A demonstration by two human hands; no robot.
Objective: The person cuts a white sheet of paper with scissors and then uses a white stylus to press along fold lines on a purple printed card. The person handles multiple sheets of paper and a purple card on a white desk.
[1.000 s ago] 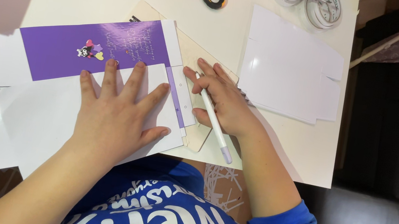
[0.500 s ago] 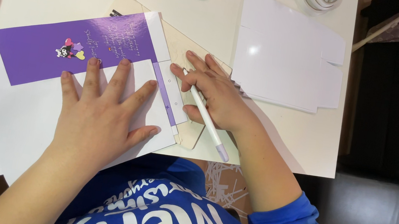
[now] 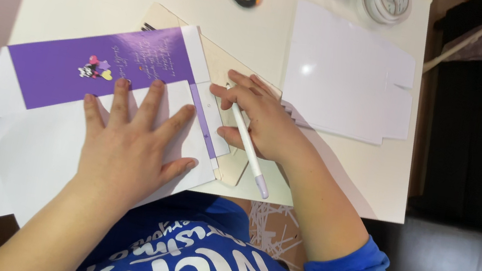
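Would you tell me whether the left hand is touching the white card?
Touching: the head view shows the left hand pressed flat, fingers spread, on the white card.

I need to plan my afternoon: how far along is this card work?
Done: a stack of white cut cards lies aside. In hand: the left hand presses flat a purple-and-white card while the right hand runs a white pen along its edge. Left: this card is still unfolded.

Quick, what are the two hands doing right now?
Left hand: open, fingers spread, pressed flat on the white and purple card.
Right hand: closed around a white pen, tip down on the card's edge.
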